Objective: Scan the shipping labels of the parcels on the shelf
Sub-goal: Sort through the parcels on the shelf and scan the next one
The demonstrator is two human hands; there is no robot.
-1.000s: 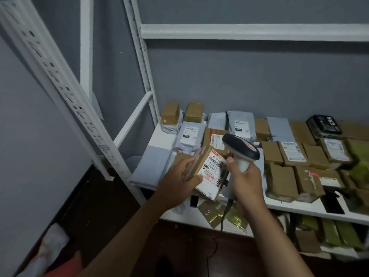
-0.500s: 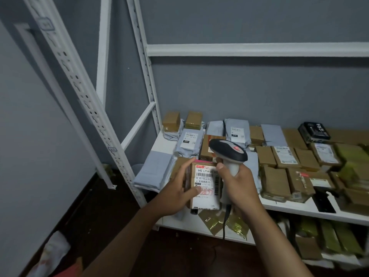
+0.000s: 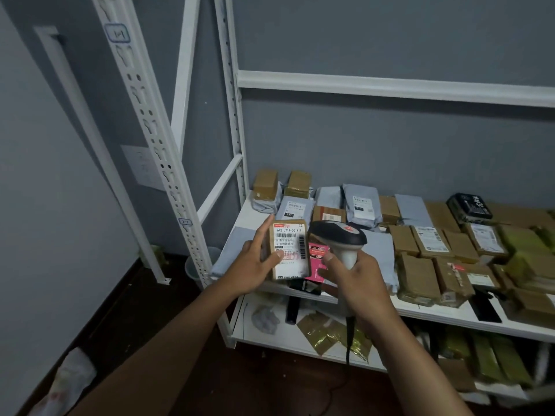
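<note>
Head view: left hand (image 3: 250, 267) holds a small brown parcel (image 3: 289, 249) above the front left of the shelf (image 3: 450, 313). Thumb curls onto the label face near its lower left, the other fingers (image 3: 264, 228) run up the parcel's left side and behind it. Parcel stands upright, long axis roughly vertical, white shipping label (image 3: 290, 250) facing the camera, barcode down its right edge.

Right hand (image 3: 357, 280) grips the handle of a scanner (image 3: 338, 235), fingers wrapped round it. Scanner head sits just right of the parcel, dark nose pointing left toward the label; can't tell if they touch. Cord hangs down below the hand.

Small label print is unreadable. A pink packet (image 3: 318, 261) is partly hidden behind parcel and scanner. Boxes and grey mailer bags (image 3: 360, 205) cover the shelf; the right-hand ones are blurred and cut off by the frame edge.
</note>
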